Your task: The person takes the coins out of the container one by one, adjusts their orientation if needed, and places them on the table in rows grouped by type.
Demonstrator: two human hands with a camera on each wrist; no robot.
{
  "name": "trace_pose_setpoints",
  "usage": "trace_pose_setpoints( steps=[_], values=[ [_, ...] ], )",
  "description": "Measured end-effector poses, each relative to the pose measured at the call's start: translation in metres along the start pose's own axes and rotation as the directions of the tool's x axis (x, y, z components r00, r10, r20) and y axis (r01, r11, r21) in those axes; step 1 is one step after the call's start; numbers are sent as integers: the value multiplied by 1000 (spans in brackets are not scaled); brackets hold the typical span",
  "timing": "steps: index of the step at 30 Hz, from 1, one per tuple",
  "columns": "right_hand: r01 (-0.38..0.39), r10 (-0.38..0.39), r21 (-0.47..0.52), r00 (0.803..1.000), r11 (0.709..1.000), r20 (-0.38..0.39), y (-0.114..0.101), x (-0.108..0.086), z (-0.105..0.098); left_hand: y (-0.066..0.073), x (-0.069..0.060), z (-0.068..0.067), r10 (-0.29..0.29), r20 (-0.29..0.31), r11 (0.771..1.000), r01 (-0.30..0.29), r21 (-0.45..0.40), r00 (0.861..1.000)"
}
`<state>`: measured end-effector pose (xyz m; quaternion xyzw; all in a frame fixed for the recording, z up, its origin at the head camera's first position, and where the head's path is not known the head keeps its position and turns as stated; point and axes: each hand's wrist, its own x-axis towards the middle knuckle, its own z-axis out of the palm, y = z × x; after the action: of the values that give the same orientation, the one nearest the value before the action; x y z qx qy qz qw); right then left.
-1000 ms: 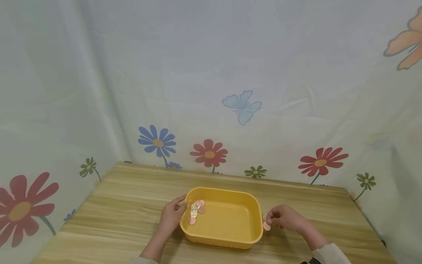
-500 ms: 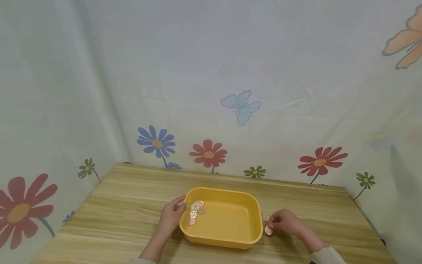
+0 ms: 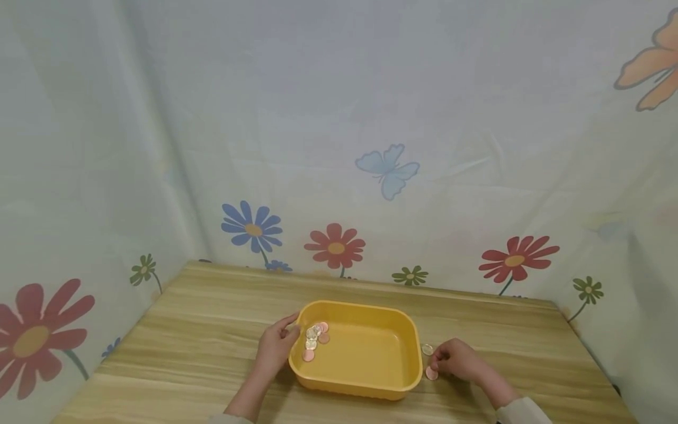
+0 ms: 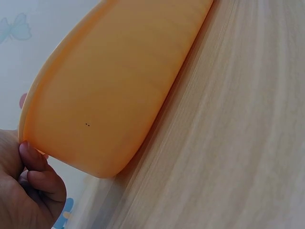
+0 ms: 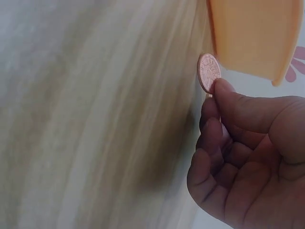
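Note:
A yellow plastic basin [image 3: 365, 360] stands on the table, with several gold and copper-coloured coins [image 3: 310, 345] lying against its left side. My left hand [image 3: 273, 350] grips the basin's left rim, and the left wrist view shows the thumb and curled fingers at the rim of the basin [image 4: 100, 100]. To the right of the basin, my right hand [image 3: 459, 360] pinches a copper-coloured coin [image 5: 208, 74] at its edge between thumb and index finger. A gold coin [image 3: 426, 350] lies on the table between that hand and the basin's right wall.
The wood-grain table [image 3: 228, 306] extends on all sides of the basin. Behind it and at both sides hangs a pale curtain [image 3: 296, 118] printed with flowers and butterflies.
My right hand has drawn slightly to the right and nearer with the copper coin, uncovering more of the gold coin. My left hand and the basin have stayed in place.

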<state>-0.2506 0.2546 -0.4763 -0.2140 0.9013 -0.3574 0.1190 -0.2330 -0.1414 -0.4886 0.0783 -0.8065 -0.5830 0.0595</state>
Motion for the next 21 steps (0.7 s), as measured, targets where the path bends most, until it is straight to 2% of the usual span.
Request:
trace_pose_setpoints(
  steps=[10,16,21],
  values=[
    [42,-44,-79,999,996,-19,10,4,5,0,0,0,6,-7,1000,-6,-2,1000],
    [-32,21,-133,997,991,-80,-5,1,8,0,1,1,8,-5,1000,-9,-10,1000],
    [-75,56,-148,990,986,-125,-7,1,12,0,0,0,14,-9,1000,-14,-4,1000]
  ],
)
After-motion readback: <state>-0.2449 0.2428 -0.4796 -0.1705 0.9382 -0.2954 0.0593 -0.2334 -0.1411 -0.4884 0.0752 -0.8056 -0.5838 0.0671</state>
